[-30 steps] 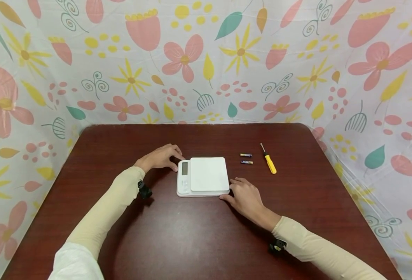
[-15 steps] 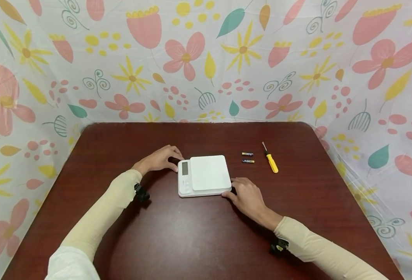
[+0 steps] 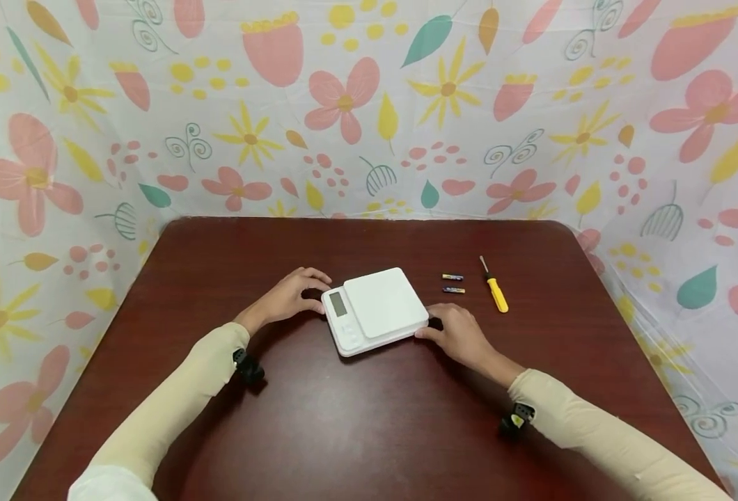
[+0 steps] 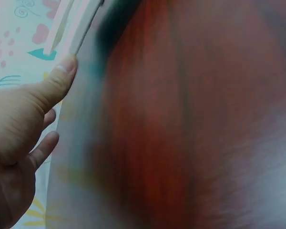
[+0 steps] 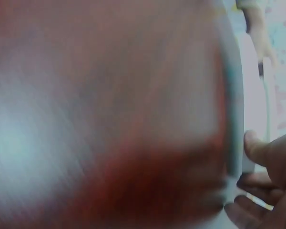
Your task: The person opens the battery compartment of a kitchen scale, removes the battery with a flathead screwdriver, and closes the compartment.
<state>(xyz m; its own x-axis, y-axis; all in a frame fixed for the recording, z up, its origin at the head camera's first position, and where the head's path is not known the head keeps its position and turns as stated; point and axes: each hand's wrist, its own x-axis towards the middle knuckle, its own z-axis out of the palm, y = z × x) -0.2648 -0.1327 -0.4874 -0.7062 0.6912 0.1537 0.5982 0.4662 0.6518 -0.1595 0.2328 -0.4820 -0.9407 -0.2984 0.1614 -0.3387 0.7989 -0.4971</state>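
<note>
A white kitchen scale (image 3: 384,303) with a small grey display (image 3: 338,304) on its left side is held between both hands, turned at an angle to the table. My left hand (image 3: 290,296) pinches its far left corner; in the left wrist view the thumb of that hand (image 4: 19,119) presses the scale's edge (image 4: 84,26). My right hand (image 3: 461,336) grips the near right corner, its thumb along the side of the scale (image 5: 252,105) in the right wrist view. The underside is hidden; a dark shadow lies under the front edge, and whether it fully clears the table I cannot tell.
Two small batteries, one (image 3: 452,277) behind the other (image 3: 453,290), lie to the right of the scale. Beyond them is a yellow-handled screwdriver (image 3: 497,293). The dark brown table (image 3: 344,431) ends at a flower-patterned curtain (image 3: 344,167).
Both hands have turned the scale counterclockwise, its right side moving away and its front left corner coming nearer. It also sits further right in view, partly because the head view shifted.
</note>
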